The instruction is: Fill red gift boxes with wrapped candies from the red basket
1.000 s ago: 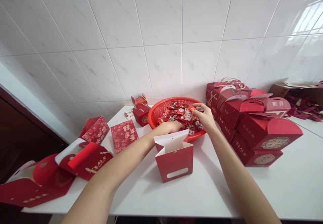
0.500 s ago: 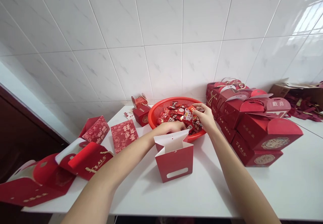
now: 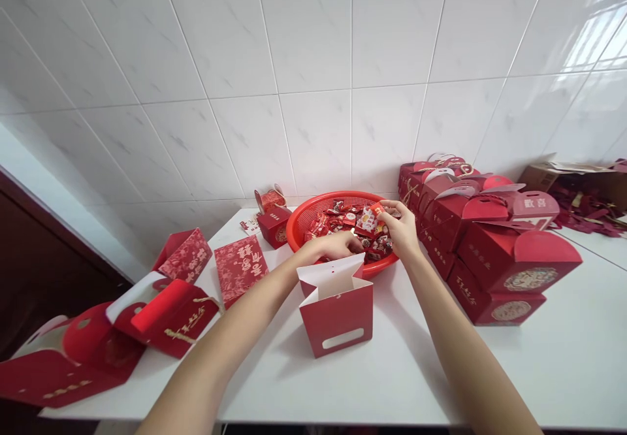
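Note:
A red perforated plastic basket (image 3: 300,216) holds a heap of wrapped candies (image 3: 333,224), mostly red. At its right side my right hand (image 3: 402,227) pinches a small red candy packet (image 3: 378,211) between thumb and fingers, above the heap. My left hand (image 3: 339,244) reaches over the basket's near rim, its curled fingers down among the candies. What they hold, if anything, is hidden. Directly in front of the basket stands an upright red paper gift box (image 3: 337,317), its top open and white inside, with a pale oval slot low on its near face.
Red gift boxes (image 3: 494,258) with closed tops are stacked at the right. Several open boxes (image 3: 181,314) stand at the left, near a flat patterned red box (image 3: 241,268). Behind are a small red box (image 3: 275,225) and a ribbon spool (image 3: 272,200). A carton (image 3: 539,177) with dark red ribbons sits far right.
The left fingers have shifted slightly among the candies and show more. My right hand still pinches the red packet, moved slightly right. The view has shifted a little.

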{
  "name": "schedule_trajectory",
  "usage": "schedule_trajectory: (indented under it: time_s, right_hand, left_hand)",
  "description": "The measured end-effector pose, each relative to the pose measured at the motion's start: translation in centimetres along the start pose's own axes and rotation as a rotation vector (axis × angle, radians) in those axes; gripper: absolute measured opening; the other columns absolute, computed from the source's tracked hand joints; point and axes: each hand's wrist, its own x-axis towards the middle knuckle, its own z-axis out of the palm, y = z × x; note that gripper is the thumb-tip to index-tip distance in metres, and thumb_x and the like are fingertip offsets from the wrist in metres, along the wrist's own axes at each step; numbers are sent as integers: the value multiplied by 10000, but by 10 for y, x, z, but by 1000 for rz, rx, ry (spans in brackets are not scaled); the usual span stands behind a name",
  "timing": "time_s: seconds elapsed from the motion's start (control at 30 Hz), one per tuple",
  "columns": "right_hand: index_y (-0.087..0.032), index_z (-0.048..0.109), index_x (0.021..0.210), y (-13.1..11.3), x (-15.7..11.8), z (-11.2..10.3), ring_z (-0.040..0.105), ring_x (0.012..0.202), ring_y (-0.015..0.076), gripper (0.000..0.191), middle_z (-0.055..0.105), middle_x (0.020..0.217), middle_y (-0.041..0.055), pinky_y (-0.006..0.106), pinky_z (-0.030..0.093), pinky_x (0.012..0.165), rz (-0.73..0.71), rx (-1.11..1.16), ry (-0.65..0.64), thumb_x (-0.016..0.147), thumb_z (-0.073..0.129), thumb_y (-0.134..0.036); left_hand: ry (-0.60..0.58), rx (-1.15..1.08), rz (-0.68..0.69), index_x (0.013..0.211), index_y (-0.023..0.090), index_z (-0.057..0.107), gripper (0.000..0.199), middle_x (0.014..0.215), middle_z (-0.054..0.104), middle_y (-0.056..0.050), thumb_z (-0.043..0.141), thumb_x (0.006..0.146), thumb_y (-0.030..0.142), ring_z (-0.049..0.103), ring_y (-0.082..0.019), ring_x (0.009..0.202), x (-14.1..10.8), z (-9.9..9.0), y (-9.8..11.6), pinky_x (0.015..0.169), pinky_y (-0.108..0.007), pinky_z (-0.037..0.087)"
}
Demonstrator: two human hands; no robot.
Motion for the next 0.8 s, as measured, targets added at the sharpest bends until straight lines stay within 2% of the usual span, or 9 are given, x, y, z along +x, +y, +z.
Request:
schedule_trajectory:
  time_s: [0.07,0.23,0.43,0.6,0.8]
  right_hand:
    - [-194,626,913,2,2,-1,504,605,135,377,581,725,-18,267,403,544,-6,18,52,560,649,-322]
    - [-204,596,933,4,5,-2,476,583,121,388,579,755,-12,254,383,515,-5,33,114,572,646,-337]
    - [-210,599,915,1,3,-2,463,572,125,387,562,722,-22,264,374,515,2,36,81,554,638,-345]
    - [-206,621,890,-2,-1,-1,449,567,123,372,564,697,-24,258,352,508,1,28,14,542,640,-337]
    - [-193,649,863,-2,-1,-2,468,596,122,350,587,716,-10,245,349,507,-3,-6,-35,546,670,-339]
  left_hand:
    - [38,-35,2,703,176,727,134,684,689,-25,788,626,269,661,-252,754,2,-4,3,746,-344,515]
    - [345,-275,3,829,148,723,246,901,731,-73,808,670,316,650,-275,971,7,-10,7,905,-373,492]
    - [340,-422,-22,858,141,701,191,896,703,-46,725,739,288,660,-208,856,8,-8,8,850,-363,534]
    - [354,-526,-46,974,159,708,237,948,701,-52,680,784,298,649,-202,906,5,-9,15,829,-362,559]
    - [388,-545,-41,869,164,704,194,955,709,-49,694,765,327,641,-205,928,3,-9,17,830,-320,517]
